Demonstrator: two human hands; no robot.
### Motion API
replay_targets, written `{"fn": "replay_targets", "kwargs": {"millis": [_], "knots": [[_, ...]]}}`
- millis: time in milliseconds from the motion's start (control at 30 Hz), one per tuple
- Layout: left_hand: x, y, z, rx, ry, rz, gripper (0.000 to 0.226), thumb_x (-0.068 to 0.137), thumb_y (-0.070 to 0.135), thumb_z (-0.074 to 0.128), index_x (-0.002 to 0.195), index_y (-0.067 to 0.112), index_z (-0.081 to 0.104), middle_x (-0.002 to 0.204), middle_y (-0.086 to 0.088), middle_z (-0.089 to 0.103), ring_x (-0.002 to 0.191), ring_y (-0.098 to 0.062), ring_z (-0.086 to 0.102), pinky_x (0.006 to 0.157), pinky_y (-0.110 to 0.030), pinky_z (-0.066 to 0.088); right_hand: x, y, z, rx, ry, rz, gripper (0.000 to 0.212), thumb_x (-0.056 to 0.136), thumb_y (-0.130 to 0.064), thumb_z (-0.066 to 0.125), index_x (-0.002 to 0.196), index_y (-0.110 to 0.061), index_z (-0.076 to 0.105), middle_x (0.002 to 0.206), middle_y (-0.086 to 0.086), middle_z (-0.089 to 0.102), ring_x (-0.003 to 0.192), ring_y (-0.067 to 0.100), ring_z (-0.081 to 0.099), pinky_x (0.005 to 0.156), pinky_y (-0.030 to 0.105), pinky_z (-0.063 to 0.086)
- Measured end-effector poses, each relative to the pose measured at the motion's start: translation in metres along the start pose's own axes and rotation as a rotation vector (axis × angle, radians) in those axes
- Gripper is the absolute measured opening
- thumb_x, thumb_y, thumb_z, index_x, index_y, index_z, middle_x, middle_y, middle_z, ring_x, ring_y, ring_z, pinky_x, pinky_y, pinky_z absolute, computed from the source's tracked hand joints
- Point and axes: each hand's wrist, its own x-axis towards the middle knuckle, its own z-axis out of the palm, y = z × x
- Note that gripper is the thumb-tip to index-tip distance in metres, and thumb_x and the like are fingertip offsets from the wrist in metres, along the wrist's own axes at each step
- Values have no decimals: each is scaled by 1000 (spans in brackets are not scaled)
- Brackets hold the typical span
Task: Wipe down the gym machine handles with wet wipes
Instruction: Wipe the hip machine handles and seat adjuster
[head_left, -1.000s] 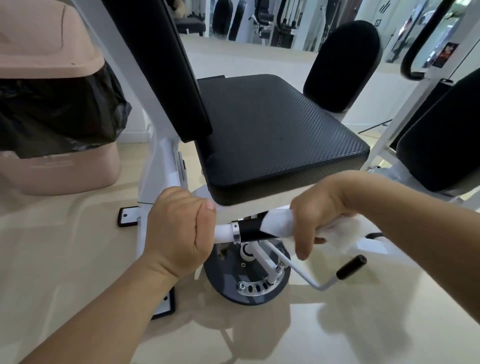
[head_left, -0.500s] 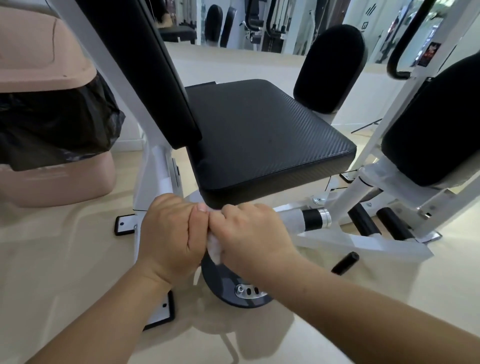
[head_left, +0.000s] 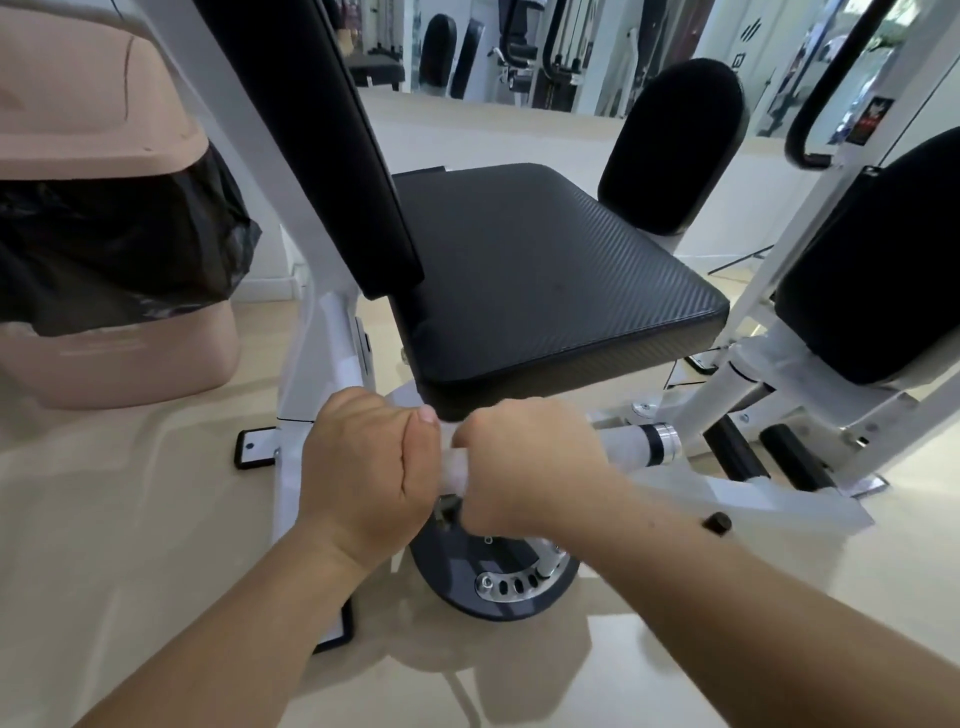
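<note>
We see the machine handle (head_left: 621, 446) as a white bar just under the front edge of the black seat pad (head_left: 545, 270). Its long axis runs left to right across our view, rising a little toward the right, where it points at a black band and chrome collar (head_left: 665, 440).

Our left hand (head_left: 363, 467) is clenched around the bar's left stretch, thumb on top. Our right hand (head_left: 524, 467) sits just beside it, fingers curled over the bar. The white sliver between the two fists is probably the wet wipe (head_left: 456, 475) wrapped under the right palm, though it could be bare bar.

The uncovered length lies to the right of the right hand, between it and the collar. We judge the next stroke must slide along that axis toward the collar. The right hand is nearer that stretch, so the left hand should only steady the bar.
</note>
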Motion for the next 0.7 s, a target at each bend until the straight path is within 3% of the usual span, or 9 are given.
{"fn": "replay_targets", "kwargs": {"millis": [67,200,267,367,433,500,600,700], "knots": [[0,-1,-3,6,-3,41,36,99,23,37,64,29,31,54,8,28,53,-18,30,66,-29,27,-10,12,5,-59,95,-32,17,80,-35,63,82,-25,50,68,-5,48,60,18,46,57,29,31],[1,2,-2,26,-7,46,41,99,21,37,59,25,29,52,8,25,50,-18,28,67,-29,27,-32,73,-8,-148,-55,177,17,78,-38,59,75,-24,50,68,-6,53,59,9,46,54,24,33],[0,7,1,77,4,16,43,99,21,37,57,25,27,51,10,23,49,-17,26,68,-29,24,-34,72,-7,-142,-49,213,17,79,-37,58,74,-24,48,69,-6,51,62,12,47,59,25,40],[-2,6,3,103,-2,-1,44,99,21,38,55,23,31,51,10,24,50,-17,27,67,-29,22,-18,24,6,-118,77,77,15,82,-38,61,84,-24,56,70,-5,48,70,24,56,64,31,42],[-3,2,0,76,-39,-9,47,100,24,37,53,20,42,53,9,31,52,-16,33,68,-29,26,-10,-4,12,-67,148,-32,14,88,-38,65,95,-27,59,73,-3,53,70,23,57,65,32,41],[-2,0,-3,59,-75,-4,44,100,26,34,56,24,39,54,11,30,53,-12,33,69,-29,29,-9,2,11,-72,150,-63,14,90,-34,64,97,-27,54,79,-3,57,68,22,52,62,30,37],[-2,1,-5,68,-97,-14,44,101,27,33,58,27,28,50,9,27,52,-11,30,68,-29,26,-26,49,7,-134,95,30,21,80,-28,60,76,-24,41,70,-6,50,60,18,45,52,27,26],[-3,5,-3,78,-85,-52,47,100,26,33,54,23,27,47,6,27,49,-9,28,67,-29,23,-38,79,1,-151,17,185,12,78,-32,59,76,-23,51,69,-6,54,65,16,51,53,24,31]]}}
